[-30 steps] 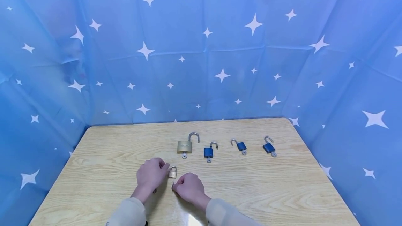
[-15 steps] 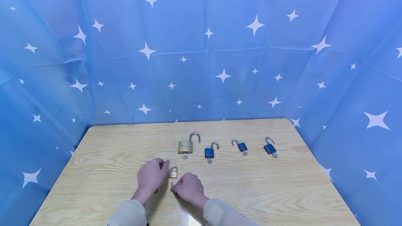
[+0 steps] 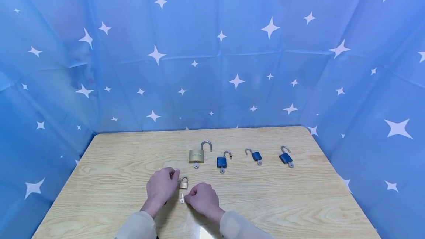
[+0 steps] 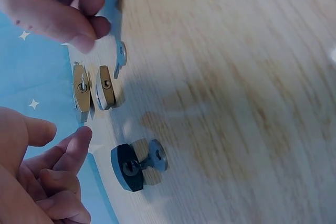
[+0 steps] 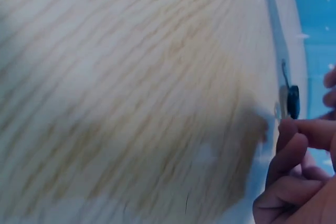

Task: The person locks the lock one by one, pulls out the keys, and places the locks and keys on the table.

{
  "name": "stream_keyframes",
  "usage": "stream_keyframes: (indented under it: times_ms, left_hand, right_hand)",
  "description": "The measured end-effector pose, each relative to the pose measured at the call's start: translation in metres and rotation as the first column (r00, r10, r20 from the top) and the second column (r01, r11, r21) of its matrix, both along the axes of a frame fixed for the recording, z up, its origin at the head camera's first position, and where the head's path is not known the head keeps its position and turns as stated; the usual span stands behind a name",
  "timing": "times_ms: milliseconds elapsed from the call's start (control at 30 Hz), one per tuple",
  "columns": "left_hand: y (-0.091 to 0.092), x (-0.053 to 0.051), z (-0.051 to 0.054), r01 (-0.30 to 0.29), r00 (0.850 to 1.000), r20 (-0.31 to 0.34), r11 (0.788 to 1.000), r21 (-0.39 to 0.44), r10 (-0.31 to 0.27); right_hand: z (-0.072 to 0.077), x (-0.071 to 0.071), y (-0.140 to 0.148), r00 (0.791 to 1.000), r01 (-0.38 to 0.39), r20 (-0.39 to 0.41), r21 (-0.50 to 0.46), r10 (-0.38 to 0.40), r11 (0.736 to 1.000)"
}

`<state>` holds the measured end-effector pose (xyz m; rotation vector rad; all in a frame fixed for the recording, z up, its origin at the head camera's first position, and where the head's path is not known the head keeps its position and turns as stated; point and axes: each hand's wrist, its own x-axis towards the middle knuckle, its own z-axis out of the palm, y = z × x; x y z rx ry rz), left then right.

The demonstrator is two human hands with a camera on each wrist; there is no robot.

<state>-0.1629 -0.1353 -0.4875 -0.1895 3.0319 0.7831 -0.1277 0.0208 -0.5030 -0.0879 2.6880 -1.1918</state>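
A small brass padlock [image 3: 184, 184] with its shackle closed lies on the table between the two hands. Just in front of it a small silver key [image 3: 182, 198] lies flat, apart from the padlock; the left wrist view shows the padlock's keyhole [image 4: 106, 84] bare. My right hand [image 3: 203, 198] is beside the key, fingers loosely curled and holding nothing. On the padlock's other side, my left hand [image 3: 162, 184] hovers with relaxed fingers, holding nothing. Below that hand sits a dark padlock [image 4: 126, 167] with a key [image 4: 156, 156] in it, mostly hidden in the head view.
Behind the hands lie a large brass padlock [image 3: 196, 156] and three blue padlocks [image 3: 221, 162], shackles open, keys inserted. The wooden table [image 3: 282, 202] extends to both sides. A blue starred curtain [image 3: 212, 95] surrounds its back and sides.
My right fingers have let go of the key and drawn slightly right; it now lies flat instead of edge-on in their pinch. The left hand has hardly moved.
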Motion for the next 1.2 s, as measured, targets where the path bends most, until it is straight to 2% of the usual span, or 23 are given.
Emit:
stream_keyframes:
  times_ms: [167,367,533,733,1000,1200]
  left_hand:
    - [0.004,-0.003,0.001,0.006,1.000,0.007,1.000,0.008,-0.006]
    - [0.012,-0.011,0.002,0.045,0.999,0.000,0.999,0.017,-0.045]
    - [0.019,-0.022,0.006,0.083,0.997,0.010,0.997,-0.012,-0.082]
    - [0.030,-0.041,0.008,0.115,0.991,0.072,0.991,-0.065,-0.110]
    - [0.050,-0.063,0.004,0.092,0.991,0.110,0.984,-0.153,-0.075]
    - [0.061,-0.072,-0.002,0.030,0.996,0.088,0.992,-0.125,-0.019]
  right_hand:
    - [0.002,-0.008,0.022,0.999,-0.033,-0.028,-0.042,0.031,0.999]
    - [0.007,-0.017,0.057,0.999,0.009,-0.044,-0.013,-0.010,1.000]
    - [0.012,-0.023,0.087,0.994,0.063,-0.088,-0.002,-0.063,0.998]
    - [0.018,-0.034,0.119,0.985,0.156,-0.078,0.038,-0.153,0.987]
    - [0.018,-0.048,0.148,0.969,0.227,-0.114,0.071,-0.218,0.971]
    - [0.016,-0.052,0.157,0.966,0.245,-0.106,0.089,-0.235,0.966]
